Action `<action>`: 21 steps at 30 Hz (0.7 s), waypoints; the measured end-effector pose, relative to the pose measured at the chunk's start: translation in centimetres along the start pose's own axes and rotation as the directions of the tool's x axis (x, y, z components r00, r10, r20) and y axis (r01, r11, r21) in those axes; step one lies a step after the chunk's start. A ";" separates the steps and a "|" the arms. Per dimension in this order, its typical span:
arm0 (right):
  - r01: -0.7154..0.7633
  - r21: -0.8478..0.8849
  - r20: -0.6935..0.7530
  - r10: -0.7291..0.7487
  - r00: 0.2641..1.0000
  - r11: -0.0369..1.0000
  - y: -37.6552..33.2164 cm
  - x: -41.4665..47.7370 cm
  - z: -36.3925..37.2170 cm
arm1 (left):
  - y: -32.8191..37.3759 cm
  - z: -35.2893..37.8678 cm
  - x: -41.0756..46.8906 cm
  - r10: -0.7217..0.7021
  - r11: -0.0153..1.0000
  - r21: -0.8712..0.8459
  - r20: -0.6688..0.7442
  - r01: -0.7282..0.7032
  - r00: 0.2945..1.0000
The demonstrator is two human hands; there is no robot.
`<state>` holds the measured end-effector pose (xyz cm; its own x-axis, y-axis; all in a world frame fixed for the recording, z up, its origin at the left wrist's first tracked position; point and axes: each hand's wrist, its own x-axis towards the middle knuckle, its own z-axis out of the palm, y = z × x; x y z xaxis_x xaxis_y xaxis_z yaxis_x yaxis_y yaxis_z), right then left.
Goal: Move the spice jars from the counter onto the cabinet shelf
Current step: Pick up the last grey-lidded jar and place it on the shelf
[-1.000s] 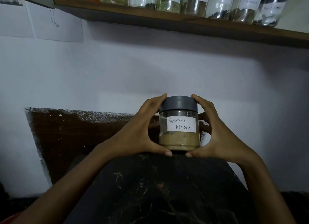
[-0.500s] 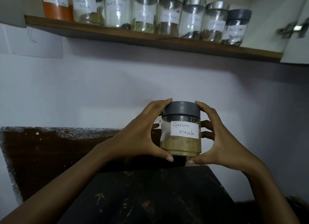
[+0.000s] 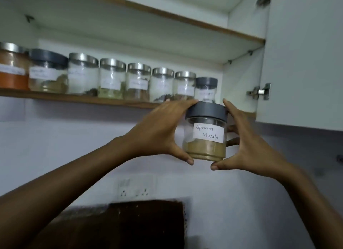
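Holding a jar labelled "Garam Masala" in the air, both hands grip it. The left hand curls round its left side and the right hand round its right, with thumbs under the base and fingertips up by the grey lid. The jar is upright, just below the front edge of the shelf near its right end, and touches nothing but the hands.

The jar's clear wall looks stiff and smooth, so it is likely slippery and could break if dropped. Tan powder fills roughly the lower third, so it is probably light. The safest hold seems to be on the sides with support under the base, not on the lid alone.

The wooden shelf carries a row of jars along its front edge, ending in a grey-lidded one just behind the held jar. Bare space seems to lie at the shelf's right end, though the right hand partly hides it. An open white door with a metal hinge stands at the right. Below are a pale wall, a socket and a dark, blurred slab.
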<state>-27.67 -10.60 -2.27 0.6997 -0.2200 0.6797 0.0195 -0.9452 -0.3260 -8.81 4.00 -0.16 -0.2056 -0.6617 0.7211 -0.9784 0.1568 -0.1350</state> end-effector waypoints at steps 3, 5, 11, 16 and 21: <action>0.029 -0.107 -0.053 -0.034 0.998 0.994 1.9 2.1 -3.2 | -0.2 0.6 5.0 0.099 0.979 0.185 -0.075 -0.084 0.992; 0.032 -0.153 -0.097 -0.048 0.994 0.988 3.2 3.5 -5.0 | -0.4 1.3 8.0 0.113 0.960 0.269 -0.106 -0.081 0.988; 0.011 -0.278 -0.200 -0.069 0.977 0.960 8.4 7.5 -9.7 | -1.0 4.9 16.5 0.060 0.946 0.324 -0.140 -0.011 0.988; -0.058 -0.422 -0.236 -0.048 0.970 0.905 12.0 10.5 -10.8 | -2.4 8.2 20.8 -0.013 0.923 0.379 -0.152 0.070 0.988; -0.114 -0.526 -0.243 -0.021 0.970 0.843 14.9 12.5 -10.1 | -4.2 10.4 22.6 -0.047 0.876 0.471 -0.135 0.106 0.990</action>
<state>-25.88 -29.88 7.97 0.5043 -0.2523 0.8259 -0.4392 -0.8984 -0.0062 -9.63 -19.25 9.59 -0.1543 -0.5633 0.8117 -0.8896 -0.2784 -0.3622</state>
